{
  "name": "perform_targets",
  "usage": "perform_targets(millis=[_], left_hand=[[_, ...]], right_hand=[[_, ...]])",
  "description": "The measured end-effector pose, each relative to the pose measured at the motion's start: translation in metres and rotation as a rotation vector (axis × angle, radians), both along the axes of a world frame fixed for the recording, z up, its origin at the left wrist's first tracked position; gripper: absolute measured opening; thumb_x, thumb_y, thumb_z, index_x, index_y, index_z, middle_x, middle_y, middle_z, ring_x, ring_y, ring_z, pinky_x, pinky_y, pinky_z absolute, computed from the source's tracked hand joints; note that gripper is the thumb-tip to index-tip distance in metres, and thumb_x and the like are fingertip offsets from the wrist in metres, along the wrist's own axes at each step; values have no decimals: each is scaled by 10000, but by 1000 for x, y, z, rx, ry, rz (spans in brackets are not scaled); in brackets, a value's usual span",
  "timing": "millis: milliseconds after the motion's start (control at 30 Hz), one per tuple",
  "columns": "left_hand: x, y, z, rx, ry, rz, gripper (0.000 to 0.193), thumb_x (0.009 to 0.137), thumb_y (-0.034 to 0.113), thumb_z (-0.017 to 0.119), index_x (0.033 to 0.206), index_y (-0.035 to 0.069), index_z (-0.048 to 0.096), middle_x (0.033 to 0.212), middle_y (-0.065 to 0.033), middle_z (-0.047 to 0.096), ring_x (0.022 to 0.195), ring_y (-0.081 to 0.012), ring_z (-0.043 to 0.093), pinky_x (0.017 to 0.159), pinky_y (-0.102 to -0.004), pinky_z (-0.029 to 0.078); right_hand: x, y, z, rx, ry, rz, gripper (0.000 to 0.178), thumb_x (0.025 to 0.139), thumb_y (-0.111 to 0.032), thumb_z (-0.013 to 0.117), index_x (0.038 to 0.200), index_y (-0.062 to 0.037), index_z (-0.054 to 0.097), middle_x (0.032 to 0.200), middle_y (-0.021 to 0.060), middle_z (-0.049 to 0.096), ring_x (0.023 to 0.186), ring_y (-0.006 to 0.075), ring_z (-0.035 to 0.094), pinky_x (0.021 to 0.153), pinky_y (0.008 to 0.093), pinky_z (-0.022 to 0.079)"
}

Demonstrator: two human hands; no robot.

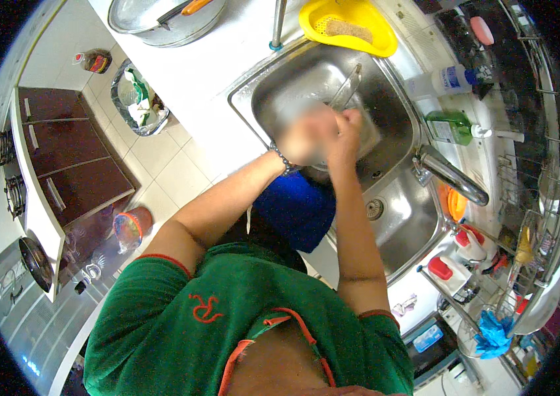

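Utensil (348,86) just beyond right hand (344,132)

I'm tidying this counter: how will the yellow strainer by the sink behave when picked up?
The yellow strainer is probably light and slightly flexible, since it looks like thin plastic with holes. The brown pad lying in it may slide if it tilts.

Over the far basin (283,82) of a steel double sink (402,214), the partly blurred left hand (305,136) and the right hand (346,132) are together near a narrow shiny strip (347,86), a yellow strainer (380,45) holding a brown pad (349,30) beyond.
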State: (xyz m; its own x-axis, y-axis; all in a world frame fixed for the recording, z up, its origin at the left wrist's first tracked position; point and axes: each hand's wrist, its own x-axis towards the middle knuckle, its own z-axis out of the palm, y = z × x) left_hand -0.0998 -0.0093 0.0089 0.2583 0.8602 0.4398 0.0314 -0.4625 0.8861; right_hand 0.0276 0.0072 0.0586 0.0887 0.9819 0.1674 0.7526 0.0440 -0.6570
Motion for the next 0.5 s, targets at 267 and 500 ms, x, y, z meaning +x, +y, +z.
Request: perform_targets(millis=[267, 500], left_hand=[[3, -23, -31, -638, -516, -344, 260, 912, 128, 460, 1159, 56, 496, 1059, -30, 529, 943, -129, 509, 820, -282, 442], [-11, -37, -5, -567, -238, -230, 275, 891, 147, 469, 1145, 50, 502, 1040, -56, 539, 926, -160, 521, 806, -303, 443]], right_hand=[[9, 17, 17, 113, -95, -74, 193, 743, -178, 668, 935, -163, 681, 879, 113, 484, 844, 286, 500, 748, 376, 428], [25, 46, 23, 172, 48, -191, 186, 717, -147, 680, 902, -150, 692, 836, 133, 500, 810, 305, 508, 731, 385, 419]])
